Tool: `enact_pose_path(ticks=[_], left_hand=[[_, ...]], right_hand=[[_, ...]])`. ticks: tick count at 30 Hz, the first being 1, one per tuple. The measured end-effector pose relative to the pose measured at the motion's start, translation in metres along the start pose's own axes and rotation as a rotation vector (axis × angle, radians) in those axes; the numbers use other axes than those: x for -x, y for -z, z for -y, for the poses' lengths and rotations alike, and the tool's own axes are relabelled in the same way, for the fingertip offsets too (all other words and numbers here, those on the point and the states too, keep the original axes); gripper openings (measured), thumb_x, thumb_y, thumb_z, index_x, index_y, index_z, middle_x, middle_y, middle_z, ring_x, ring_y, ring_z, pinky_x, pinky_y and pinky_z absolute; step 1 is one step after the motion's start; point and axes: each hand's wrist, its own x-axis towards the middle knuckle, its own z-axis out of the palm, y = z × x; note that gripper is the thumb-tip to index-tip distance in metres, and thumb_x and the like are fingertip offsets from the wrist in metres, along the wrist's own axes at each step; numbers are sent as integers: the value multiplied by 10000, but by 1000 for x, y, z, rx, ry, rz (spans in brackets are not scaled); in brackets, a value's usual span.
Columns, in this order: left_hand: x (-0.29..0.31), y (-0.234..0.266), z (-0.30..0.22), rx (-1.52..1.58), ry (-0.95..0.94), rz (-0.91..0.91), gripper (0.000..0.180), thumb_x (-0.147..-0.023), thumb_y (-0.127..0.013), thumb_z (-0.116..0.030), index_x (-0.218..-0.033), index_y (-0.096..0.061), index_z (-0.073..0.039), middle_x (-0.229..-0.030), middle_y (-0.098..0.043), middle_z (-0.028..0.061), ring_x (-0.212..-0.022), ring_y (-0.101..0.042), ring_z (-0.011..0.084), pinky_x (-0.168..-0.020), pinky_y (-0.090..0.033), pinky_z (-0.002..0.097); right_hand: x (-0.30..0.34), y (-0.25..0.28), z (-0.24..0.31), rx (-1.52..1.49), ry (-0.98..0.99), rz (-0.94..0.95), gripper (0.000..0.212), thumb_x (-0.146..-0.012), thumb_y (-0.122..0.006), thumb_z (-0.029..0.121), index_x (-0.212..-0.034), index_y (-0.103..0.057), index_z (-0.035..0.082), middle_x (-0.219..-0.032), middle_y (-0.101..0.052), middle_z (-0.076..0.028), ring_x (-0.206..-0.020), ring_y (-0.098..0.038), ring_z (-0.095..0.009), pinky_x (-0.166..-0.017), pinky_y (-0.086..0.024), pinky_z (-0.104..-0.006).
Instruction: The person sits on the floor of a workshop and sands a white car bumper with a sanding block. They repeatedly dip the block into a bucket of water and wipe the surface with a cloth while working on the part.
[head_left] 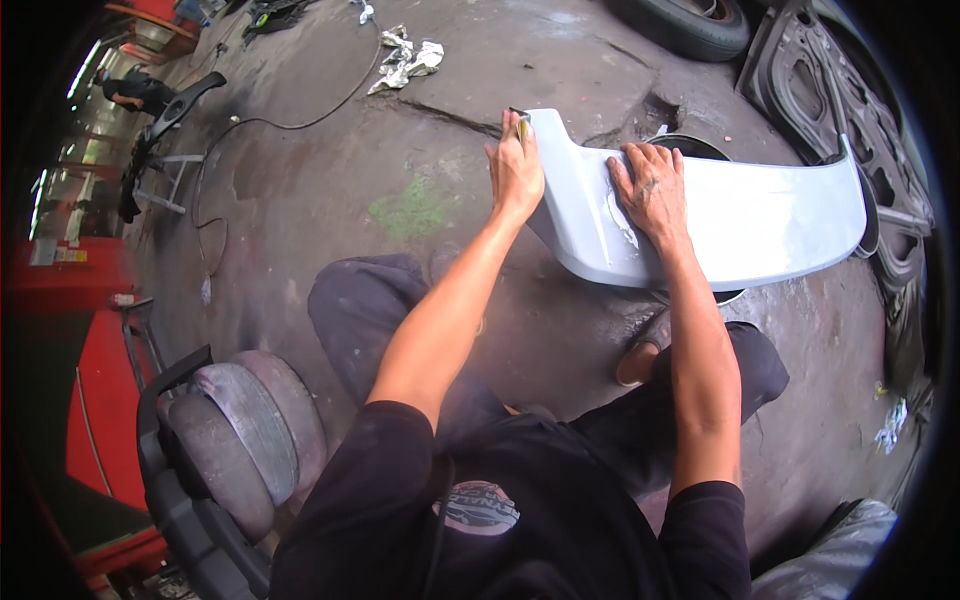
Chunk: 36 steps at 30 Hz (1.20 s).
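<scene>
A light grey-white car spoiler (pixel 770 215) lies across in front of me, with a raised end at its left. My left hand (pixel 517 178) is closed at that left end, pressing a small yellowish folded piece that looks like sandpaper (pixel 522 130) against the edge. Most of this piece is hidden by the fingers. Flat on the spoiler's top rests my right hand (pixel 655 195), fingers stretched out and holding nothing. Beside its wrist a whiter, uneven patch (pixel 622 222) marks the surface. Under the spoiler shows the rim of a round dark support (pixel 695 143).
A tyre (pixel 685 25) and a dark car panel (pixel 800 80) lie beyond the spoiler. Crumpled paper (pixel 408 60) and a hose (pixel 290 125) are on the stained floor (pixel 300 190). Stacked round pads (pixel 240 430) stand at my left. A person (pixel 140 90) is far left.
</scene>
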Motion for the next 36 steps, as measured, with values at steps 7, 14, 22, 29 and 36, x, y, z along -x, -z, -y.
enact_pose_path(ticks=[7, 14, 22, 29, 36], left_hand=[[31, 0, -9, -190, -107, 5, 596, -1105, -377, -317, -1557, -352, 71, -1678, -257, 220, -1563, -241, 358, -1233, -69, 664], [87, -19, -21, -198, -178, -13, 600, -1085, -438, -313, -1561, -366, 47, -1671, -257, 245, -1563, -223, 394, -1244, -94, 633], [0, 9, -31, -645, -341, 32, 543, -1055, -479, -314, -1446, -517, 61, -1582, -441, 224, -1507, -344, 397, -1235, -136, 646], [42, 10, -13, -576, -489, 162, 592, -1018, -531, -247, -1524, -432, 44, -1652, -339, 202, -1553, -256, 390, -1245, -112, 647], [126, -21, -26, -166, -257, 67, 631, -1087, -442, -312, -1561, -328, 88, -1680, -217, 264, -1566, -150, 457, -1256, -97, 595]], right_hand=[[2, 3, -1, -3, 13, 10, 399, -994, -613, 358, -1201, -692, 26, -1200, -691, -158, -1215, -594, -355, -1147, -342, -585], [3, 3, -2, -5, -1, 16, 376, -985, -628, 344, -1173, -690, 25, -1163, -690, -157, -1198, -594, -360, -1141, -343, -582], [2, 5, 0, -23, 10, 2, 375, -988, -622, 346, -1179, -691, 30, -1156, -681, -158, -1198, -584, -365, -1135, -349, -566], [2, 5, -4, -11, -6, 7, 388, -988, -622, 376, -1171, -707, 45, -1174, -693, -149, -1192, -597, -346, -1136, -354, -560], [5, 2, -2, -23, -40, 46, 417, -992, -614, 392, -1189, -710, 38, -1209, -695, -157, -1222, -594, -346, -1151, -341, -557]])
